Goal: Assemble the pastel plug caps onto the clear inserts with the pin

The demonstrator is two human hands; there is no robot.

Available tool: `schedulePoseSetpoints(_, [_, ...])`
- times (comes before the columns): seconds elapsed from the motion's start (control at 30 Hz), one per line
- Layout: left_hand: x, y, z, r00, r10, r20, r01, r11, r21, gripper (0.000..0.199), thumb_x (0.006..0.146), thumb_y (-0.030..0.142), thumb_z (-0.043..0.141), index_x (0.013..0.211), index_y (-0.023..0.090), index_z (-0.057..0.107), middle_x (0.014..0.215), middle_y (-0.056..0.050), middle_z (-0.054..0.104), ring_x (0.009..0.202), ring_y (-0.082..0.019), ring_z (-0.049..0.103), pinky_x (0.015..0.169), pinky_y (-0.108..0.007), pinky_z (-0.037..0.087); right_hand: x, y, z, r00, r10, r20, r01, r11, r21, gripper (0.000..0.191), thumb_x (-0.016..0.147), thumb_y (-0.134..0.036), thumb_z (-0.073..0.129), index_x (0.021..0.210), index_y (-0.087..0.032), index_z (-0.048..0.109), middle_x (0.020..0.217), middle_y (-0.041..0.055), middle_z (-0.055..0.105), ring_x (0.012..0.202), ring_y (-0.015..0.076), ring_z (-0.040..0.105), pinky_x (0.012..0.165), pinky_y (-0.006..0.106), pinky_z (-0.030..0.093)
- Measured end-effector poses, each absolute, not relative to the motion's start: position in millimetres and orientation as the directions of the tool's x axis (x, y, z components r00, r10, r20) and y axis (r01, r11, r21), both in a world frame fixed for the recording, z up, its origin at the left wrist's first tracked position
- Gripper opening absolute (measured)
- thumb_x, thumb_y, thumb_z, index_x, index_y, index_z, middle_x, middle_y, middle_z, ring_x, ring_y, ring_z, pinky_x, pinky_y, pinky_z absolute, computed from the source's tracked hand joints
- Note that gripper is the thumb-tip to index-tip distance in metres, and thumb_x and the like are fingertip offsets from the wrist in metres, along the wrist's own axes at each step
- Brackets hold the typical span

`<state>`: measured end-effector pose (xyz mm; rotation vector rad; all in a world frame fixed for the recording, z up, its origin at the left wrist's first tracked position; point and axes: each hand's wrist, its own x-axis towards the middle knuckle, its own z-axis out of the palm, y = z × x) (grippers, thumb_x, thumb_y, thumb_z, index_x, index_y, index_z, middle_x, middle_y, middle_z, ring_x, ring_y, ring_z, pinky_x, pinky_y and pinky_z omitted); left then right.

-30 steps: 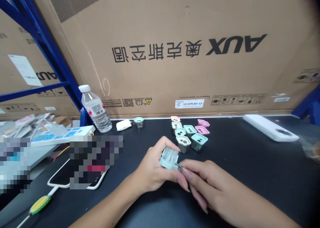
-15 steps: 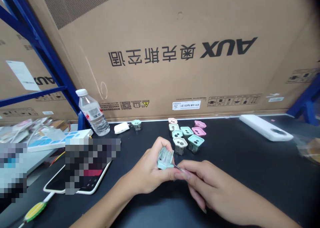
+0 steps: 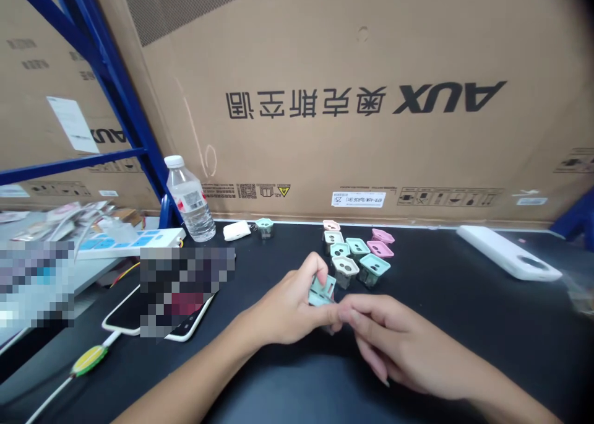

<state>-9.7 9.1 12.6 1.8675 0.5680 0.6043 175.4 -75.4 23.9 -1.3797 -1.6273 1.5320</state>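
My left hand (image 3: 297, 306) is closed round a small mint-green sharpener-like piece (image 3: 321, 291), thumb and fingers pressing on it near the middle of the black table. The fingertips of my right hand (image 3: 390, 334) are pinched together, touching my left fingertips at the right side of that piece. What they hold, if anything, is hidden. Just beyond my hands stand several similar pieces with two-holed tops: a cream one (image 3: 345, 265), a large mint one (image 3: 375, 263) and pink ones (image 3: 380, 249). Another mint piece (image 3: 264, 226) stands apart, farther left.
At the left back stands a water bottle (image 3: 191, 201), with a small white object (image 3: 236, 230) beside it. Phones (image 3: 183, 330) with a cable and a power strip (image 3: 134, 243) lie at the left. A white device (image 3: 508, 254) lies at the right, and a large carton (image 3: 301, 151) rises behind.
The mint-green piece has turned in my left hand. The thin metal rod seen earlier at my right fingertips no longer shows. The view has shifted, so the scene sits farther right.
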Motion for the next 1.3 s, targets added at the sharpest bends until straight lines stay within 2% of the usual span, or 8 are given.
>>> schedulePoseSetpoints(0.17, [-11, 21, 10, 0.614, 0.756, 0.227, 0.164, -0.403, 0.9, 0.044, 0.078, 0.053, 0.068, 0.092, 0.023, 0.039, 0.075, 0.005, 0.056, 0.063, -0.01, 0.048, 0.058, -0.022, 0.037, 179, -74, 23, -0.217, 0.931, -0.292, 0.389, -0.192, -0.901, 0.043, 0.095, -0.059, 0.04, 0.096, -0.02, 0.057, 0.053, -0.0071, 0.051, 0.033, 0.0034, 0.032, 0.031, 0.013, 0.024])
schedulePoseSetpoints(0.43, [-17, 21, 11, 0.668, 0.719, 0.191, 0.188, -0.411, 0.892, 0.046, 0.075, 0.049, 0.072, 0.104, 0.023, 0.049, 0.079, 0.003, 0.059, 0.067, -0.012, 0.052, 0.06, -0.023, 0.038, 184, -70, 18, -0.184, 0.963, -0.195, 0.404, -0.107, -0.909, 0.048, 0.094, -0.06, 0.041, 0.071, -0.019, 0.051, 0.054, -0.0055, 0.051, 0.031, 0.0036, 0.039, 0.031, 0.015, 0.027])
schedulePoseSetpoints(0.63, [-21, 24, 18, 0.68, 0.689, 0.249, 0.24, -0.53, 0.813, 0.041, 0.075, 0.046, 0.073, 0.102, 0.02, 0.058, 0.086, 0.0, 0.061, 0.074, -0.014, 0.055, 0.069, -0.026, 0.042, 186, -65, 19, -0.12, 0.987, -0.111, 0.36, -0.061, -0.931, 0.042, 0.092, -0.06, 0.045, 0.101, -0.02, 0.056, 0.052, -0.0063, 0.052, 0.03, 0.006, 0.038, 0.03, 0.017, 0.026])
schedulePoseSetpoints(0.8, [-28, 24, 23, 0.766, 0.572, 0.295, 0.199, -0.647, 0.736, 0.04, 0.071, 0.032, 0.078, 0.106, 0.02, 0.062, 0.105, -0.004, 0.062, 0.096, -0.02, 0.057, 0.084, -0.029, 0.042, 190, -60, 16, -0.015, 1.0, 0.01, 0.369, 0.015, -0.929, 0.045, 0.09, -0.06, 0.049, 0.104, -0.018, 0.058, 0.052, -0.0054, 0.051, 0.03, 0.0071, 0.039, 0.03, 0.019, 0.025])
schedulePoseSetpoints(0.93, [-32, 21, 25, 0.792, 0.566, 0.23, 0.225, -0.621, 0.751, 0.049, 0.075, 0.025, 0.072, 0.12, 0.022, 0.054, 0.092, -0.001, 0.06, 0.076, -0.015, 0.055, 0.069, -0.026, 0.043, 195, -56, 17, 0.025, 0.998, 0.058, 0.38, 0.044, -0.924, 0.045, 0.09, -0.059, 0.05, 0.1, -0.017, 0.058, 0.052, -0.0051, 0.051, 0.03, 0.0064, 0.039, 0.031, 0.018, 0.025])
schedulePoseSetpoints(1.03, [-35, 23, 22, 0.753, 0.631, 0.187, 0.249, -0.537, 0.806, 0.052, 0.074, 0.03, 0.074, 0.118, 0.022, 0.047, 0.08, 0.003, 0.055, 0.061, -0.01, 0.047, 0.057, -0.022, 0.038, 197, -54, 17, 0.012, 0.997, 0.07, 0.397, 0.06, -0.916, 0.042, 0.091, -0.058, 0.049, 0.097, -0.017, 0.058, 0.053, -0.0055, 0.05, 0.032, 0.0061, 0.04, 0.032, 0.018, 0.027])
schedulePoseSetpoints(1.17, [-43, 34, 22, 0.756, 0.635, 0.159, 0.237, -0.492, 0.838, 0.046, 0.069, 0.035, 0.079, 0.104, 0.02, 0.051, 0.082, 0.002, 0.057, 0.06, -0.009, 0.047, 0.056, -0.021, 0.037, 198, -53, 15, -0.007, 0.998, 0.069, 0.428, 0.065, -0.902, 0.044, 0.091, -0.059, 0.049, 0.096, -0.016, 0.06, 0.052, -0.0058, 0.049, 0.032, 0.0068, 0.041, 0.032, 0.019, 0.028])
schedulePoseSetpoints(1.3, [-51, 43, 24, 0.797, 0.596, 0.1, 0.287, -0.519, 0.805, 0.044, 0.073, 0.033, 0.074, 0.113, 0.02, 0.061, 0.093, -0.001, 0.057, 0.061, -0.008, 0.048, 0.057, -0.022, 0.038, 199, -54, 13, -0.027, 0.998, 0.056, 0.461, 0.062, -0.885, 0.043, 0.091, -0.058, 0.05, 0.096, -0.017, 0.061, 0.053, -0.0056, 0.05, 0.033, 0.0068, 0.042, 0.033, 0.019, 0.03])
